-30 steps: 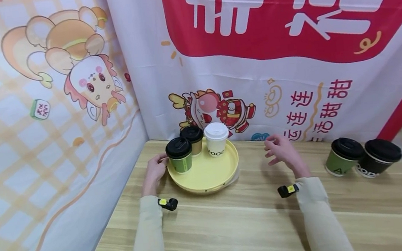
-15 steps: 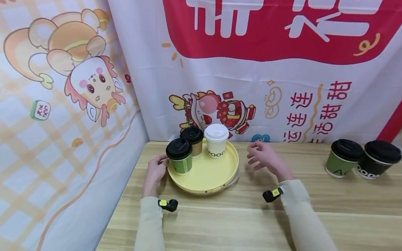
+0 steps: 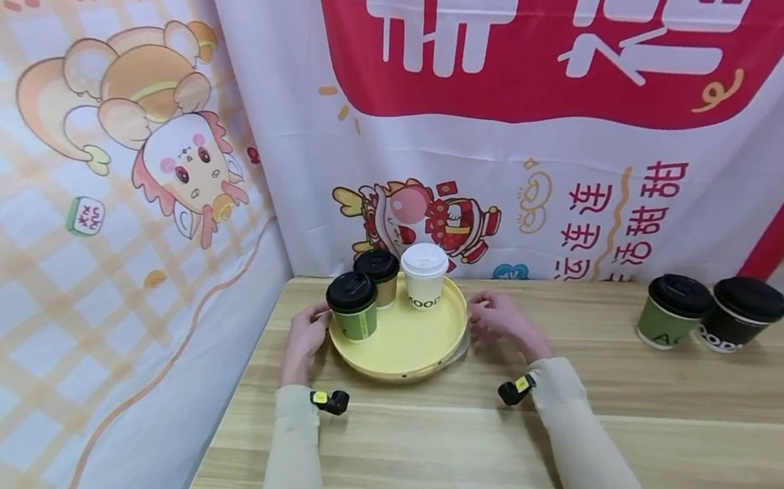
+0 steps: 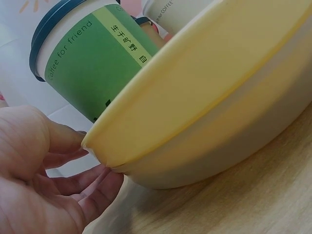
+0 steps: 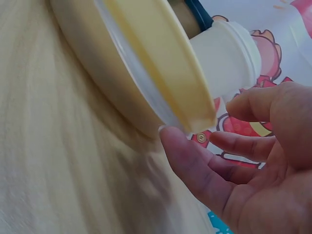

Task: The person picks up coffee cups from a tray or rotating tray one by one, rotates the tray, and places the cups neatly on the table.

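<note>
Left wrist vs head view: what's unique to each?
Left wrist only: readable "Coffee for friend" lettering on the green cup, plus the palm side of the left hand. Head only: the right hand, a second green cup and a black cup. Both: the left hand at the yellow tray, the first green cup on it, the wooden table.

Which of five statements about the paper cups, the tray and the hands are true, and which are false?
1. The white paper cup stands on the round yellow tray. True.
2. The white paper cup has a black lid. False: it has a white lid.
3. The left hand pinches the round yellow tray's edge. True.
4. The right hand holds the black paper cup. False: it is at the round yellow tray's edge.
5. The black paper cup stands right of the round yellow tray. True.
</note>
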Tool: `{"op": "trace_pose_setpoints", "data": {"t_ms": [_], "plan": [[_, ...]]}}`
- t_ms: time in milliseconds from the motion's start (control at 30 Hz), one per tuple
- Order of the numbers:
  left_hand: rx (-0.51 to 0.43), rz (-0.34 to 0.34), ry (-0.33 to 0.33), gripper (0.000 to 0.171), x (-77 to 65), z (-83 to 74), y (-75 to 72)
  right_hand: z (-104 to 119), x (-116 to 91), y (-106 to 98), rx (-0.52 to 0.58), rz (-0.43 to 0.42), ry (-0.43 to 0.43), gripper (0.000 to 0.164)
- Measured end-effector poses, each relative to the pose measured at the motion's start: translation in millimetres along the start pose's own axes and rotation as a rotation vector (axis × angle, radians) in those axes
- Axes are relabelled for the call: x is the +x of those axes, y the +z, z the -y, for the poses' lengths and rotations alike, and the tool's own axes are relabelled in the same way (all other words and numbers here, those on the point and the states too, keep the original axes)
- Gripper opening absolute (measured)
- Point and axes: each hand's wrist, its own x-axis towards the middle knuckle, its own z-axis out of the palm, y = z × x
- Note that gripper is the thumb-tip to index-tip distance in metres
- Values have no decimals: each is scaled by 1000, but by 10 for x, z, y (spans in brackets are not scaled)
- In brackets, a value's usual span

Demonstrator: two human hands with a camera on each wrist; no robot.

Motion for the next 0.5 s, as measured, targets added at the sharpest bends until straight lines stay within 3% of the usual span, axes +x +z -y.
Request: {"op": "trace_pose_setpoints", "data": {"t_ms": [500], "plan": [[8, -3, 31, 29, -28, -15, 10, -50, 29, 78, 46, -8, 3, 28]]}}
